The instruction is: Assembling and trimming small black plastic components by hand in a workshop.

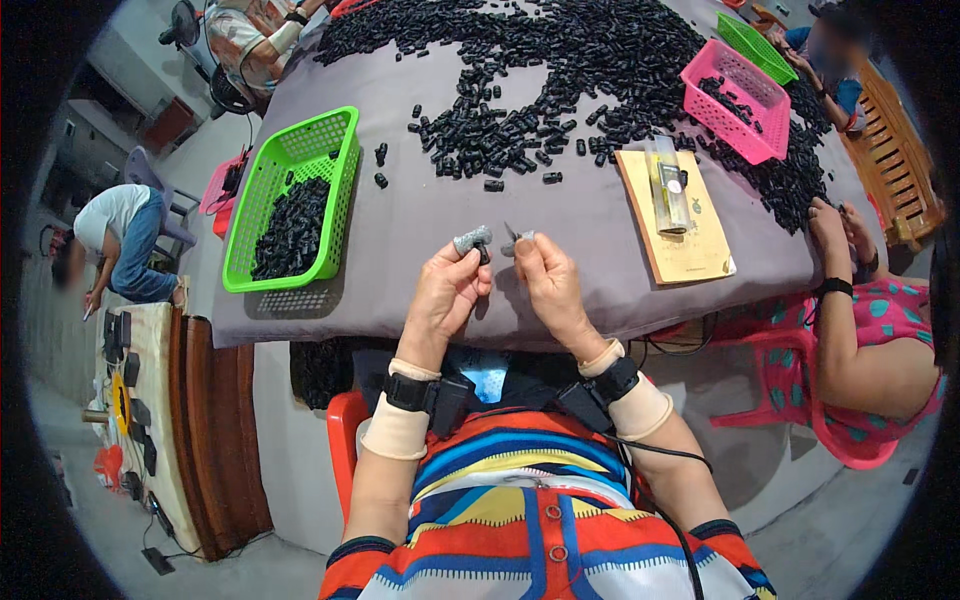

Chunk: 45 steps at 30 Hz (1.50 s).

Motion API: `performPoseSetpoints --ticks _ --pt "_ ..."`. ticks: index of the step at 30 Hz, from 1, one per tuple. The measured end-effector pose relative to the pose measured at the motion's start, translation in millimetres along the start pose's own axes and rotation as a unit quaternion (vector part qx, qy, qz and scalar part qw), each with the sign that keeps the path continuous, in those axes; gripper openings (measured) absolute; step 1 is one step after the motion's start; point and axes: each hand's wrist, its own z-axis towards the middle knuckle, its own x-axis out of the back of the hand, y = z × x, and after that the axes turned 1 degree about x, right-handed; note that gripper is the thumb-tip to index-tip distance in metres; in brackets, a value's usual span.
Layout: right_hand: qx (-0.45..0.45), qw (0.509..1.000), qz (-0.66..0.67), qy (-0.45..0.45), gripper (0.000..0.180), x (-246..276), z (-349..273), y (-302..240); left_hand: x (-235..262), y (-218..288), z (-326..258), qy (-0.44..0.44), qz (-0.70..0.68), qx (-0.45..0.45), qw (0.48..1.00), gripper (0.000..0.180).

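Near the front edge of the grey-covered table (pixel 400 315), my left hand (pixel 443 297) pinches a small black plastic part (pixel 484 254) between thumb and forefinger. Grey tape wraps the forefinger's tip. Just to the right, my right hand (pixel 555 295) is closed on a small thin pointed blade (pixel 509 231), whose tip sticks out toward the left hand. Tape also covers a fingertip on this hand. Blade and black part are a little apart. Most of the blade's handle end is hidden by the fingers. Two loose black parts (pixel 381 154) lie to the left, beside the green basket.
A green basket (pixel 349 190) holding black parts stands at left. The large pile of black parts (pixel 540 100) covers the far table. At right lie a notebook (pixel 690 262) with a clear plastic box (pixel 668 190) and a pink basket (pixel 742 140). A co-worker's hands (pixel 832 228) work at the right edge.
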Motion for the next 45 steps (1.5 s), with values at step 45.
performPoseSetpoints --ticks 45 --pt "0.115 0.965 -0.236 -0.002 0.026 -9.4 -10.8 -13.7 7.2 -2.2 -11.5 -0.005 0.005 0.008 1.0 0.019"
